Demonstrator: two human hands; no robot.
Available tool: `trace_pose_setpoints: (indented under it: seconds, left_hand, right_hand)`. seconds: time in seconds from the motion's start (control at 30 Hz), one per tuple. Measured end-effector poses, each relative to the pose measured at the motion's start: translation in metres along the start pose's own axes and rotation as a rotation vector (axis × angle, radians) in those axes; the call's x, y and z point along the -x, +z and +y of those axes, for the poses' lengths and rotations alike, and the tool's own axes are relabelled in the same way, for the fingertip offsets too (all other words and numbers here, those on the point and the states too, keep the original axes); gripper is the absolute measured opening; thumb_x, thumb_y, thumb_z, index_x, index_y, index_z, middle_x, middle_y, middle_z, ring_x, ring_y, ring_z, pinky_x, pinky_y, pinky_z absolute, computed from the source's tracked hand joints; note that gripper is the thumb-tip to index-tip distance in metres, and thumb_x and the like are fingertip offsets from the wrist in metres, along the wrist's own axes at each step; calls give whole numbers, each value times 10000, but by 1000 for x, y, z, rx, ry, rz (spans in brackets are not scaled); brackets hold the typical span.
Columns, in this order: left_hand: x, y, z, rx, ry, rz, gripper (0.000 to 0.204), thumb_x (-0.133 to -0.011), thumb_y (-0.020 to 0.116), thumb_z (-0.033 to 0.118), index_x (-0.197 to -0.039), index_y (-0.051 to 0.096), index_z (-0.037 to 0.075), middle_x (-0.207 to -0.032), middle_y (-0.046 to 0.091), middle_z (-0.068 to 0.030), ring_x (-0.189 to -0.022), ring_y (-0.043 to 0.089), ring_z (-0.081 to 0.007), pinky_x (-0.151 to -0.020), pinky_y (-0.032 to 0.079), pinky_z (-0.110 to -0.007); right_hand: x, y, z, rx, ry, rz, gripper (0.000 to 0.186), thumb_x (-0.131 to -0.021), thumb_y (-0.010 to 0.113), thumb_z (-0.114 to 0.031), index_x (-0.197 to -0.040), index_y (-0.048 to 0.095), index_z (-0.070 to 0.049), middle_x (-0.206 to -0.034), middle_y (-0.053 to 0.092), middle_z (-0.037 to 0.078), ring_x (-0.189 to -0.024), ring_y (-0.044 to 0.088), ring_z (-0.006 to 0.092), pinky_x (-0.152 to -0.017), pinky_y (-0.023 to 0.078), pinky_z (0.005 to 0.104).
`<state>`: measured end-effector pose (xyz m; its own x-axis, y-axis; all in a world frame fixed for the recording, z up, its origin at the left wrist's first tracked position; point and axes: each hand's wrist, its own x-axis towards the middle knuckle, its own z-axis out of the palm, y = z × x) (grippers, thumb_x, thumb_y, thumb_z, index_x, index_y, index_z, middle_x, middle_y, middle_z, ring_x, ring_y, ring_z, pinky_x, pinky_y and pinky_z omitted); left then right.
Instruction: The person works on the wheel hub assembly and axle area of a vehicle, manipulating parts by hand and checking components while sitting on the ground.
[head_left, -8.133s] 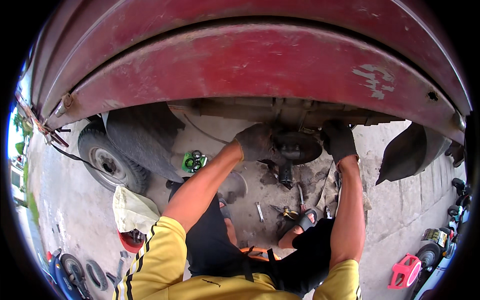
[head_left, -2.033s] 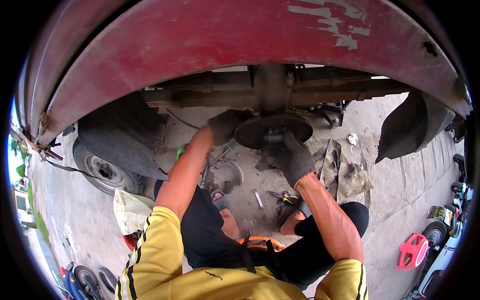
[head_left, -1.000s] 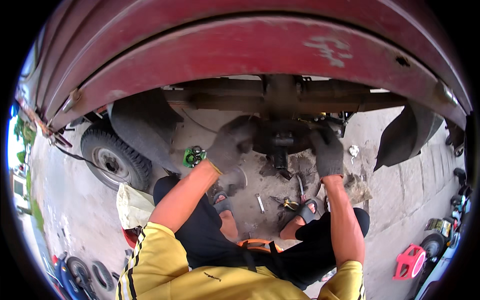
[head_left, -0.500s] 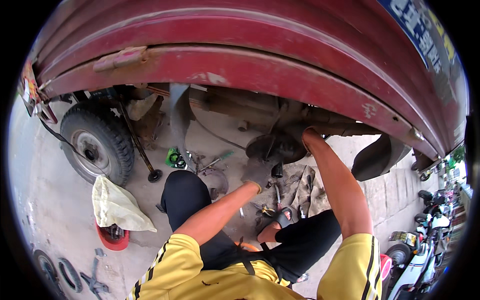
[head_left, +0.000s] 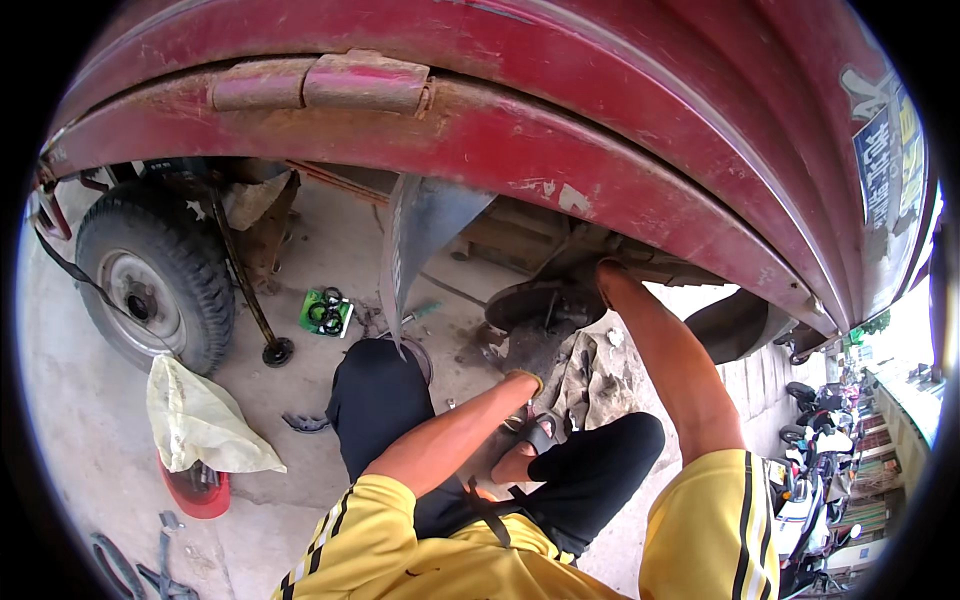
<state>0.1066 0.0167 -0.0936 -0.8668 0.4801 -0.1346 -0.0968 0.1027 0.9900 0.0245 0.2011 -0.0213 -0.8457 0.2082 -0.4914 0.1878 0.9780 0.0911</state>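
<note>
I see the round dark plate (head_left: 512,306) under the lower edge of the red panel (head_left: 470,130), set well right of the wheel (head_left: 150,290). My right hand (head_left: 588,283) reaches in at the plate's right side; most of it is lost in the dark there, so I cannot tell whether its fingers are closed on anything. My left hand (head_left: 518,352) is just below the plate, gloved and smeared by blur, and I cannot tell whether it is open or gripping. A grey flap (head_left: 425,235) hangs to the left of the plate, and on the ground past it I have a green packet (head_left: 325,312) with black rings on it. A crumpled brown cloth (head_left: 597,388) lies to the right of the left hand, near the sandal (head_left: 541,432). Farther left, a pale sack (head_left: 205,420) drapes partly over a red bucket (head_left: 200,497).
</note>
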Motion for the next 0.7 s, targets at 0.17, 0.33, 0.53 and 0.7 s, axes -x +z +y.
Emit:
trace_pose_setpoints:
  seconds: [0.17,0.33,0.53,0.7]
  left_hand:
    - [-2,2,-2,-53,56,-63,563,-870,583,514,-1081,652,-3,-1068,653,-233,-1024,612,-385,-863,461,-445]
    - [24,-13,17,-167,-112,-54,524,-906,541,473,-1099,617,-9,-1046,640,-261,-999,620,-401,-836,475,-474]
    - [58,-21,42,-516,448,-219,295,-864,549,280,-959,634,14,-835,650,-212,-812,635,-389,-703,494,-484]
    - [54,-27,61,-604,669,-102,316,-837,601,311,-985,653,36,-875,659,-179,-811,641,-354,-722,508,-464]
  right_hand:
    - [6,2,2,38,-23,96,600,-848,539,-546,-1119,666,-26,-1131,650,210,-1074,598,370,-922,451,441]
    - [121,-6,-62,-548,273,706,570,-849,567,-514,-1089,671,-7,-1096,655,226,-1057,606,368,-917,452,438]
    - [178,62,-76,-1333,198,631,434,-881,618,-400,-1052,666,-3,-879,661,139,-882,637,270,-813,483,357]
    - [144,95,-70,-2343,303,505,337,-952,579,-347,-877,662,-28,-670,591,13,-570,540,149,-533,438,310]
